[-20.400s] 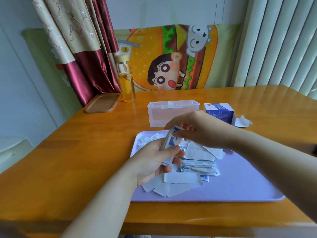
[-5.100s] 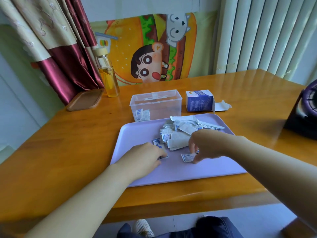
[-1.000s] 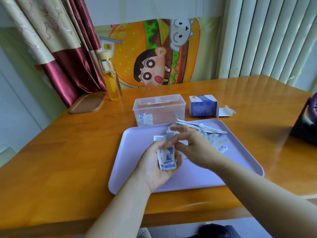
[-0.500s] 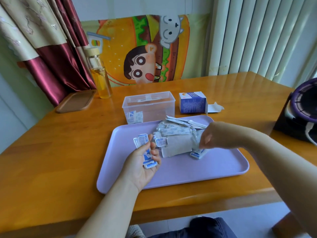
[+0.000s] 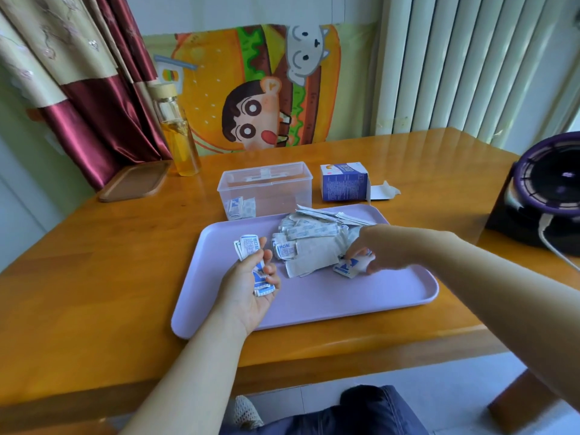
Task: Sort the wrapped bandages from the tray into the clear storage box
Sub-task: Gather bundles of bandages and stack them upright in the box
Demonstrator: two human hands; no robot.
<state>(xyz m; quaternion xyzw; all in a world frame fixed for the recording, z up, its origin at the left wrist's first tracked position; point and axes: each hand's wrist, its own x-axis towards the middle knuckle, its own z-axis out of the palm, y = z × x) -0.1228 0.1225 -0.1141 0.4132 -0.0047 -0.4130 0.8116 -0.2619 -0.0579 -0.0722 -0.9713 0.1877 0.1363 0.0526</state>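
- Your left hand (image 5: 251, 287) grips a stack of wrapped bandages (image 5: 252, 249) over the tray's (image 5: 392, 293) left part.
- Your right hand (image 5: 376, 249) pinches one bandage (image 5: 345, 267) at the pile's (image 5: 314, 246) near right edge.
- The clear box (image 5: 282, 196), just beyond the tray, holds a few bandages (image 5: 239, 208).

A home room, by the look of it. Patterned red curtains (image 5: 78, 89) hang at upper left, with white vertical blinds (image 5: 464, 64) at upper right. A cartoon burger cushion (image 5: 260, 86) leans behind the wooden counter (image 5: 94, 277).
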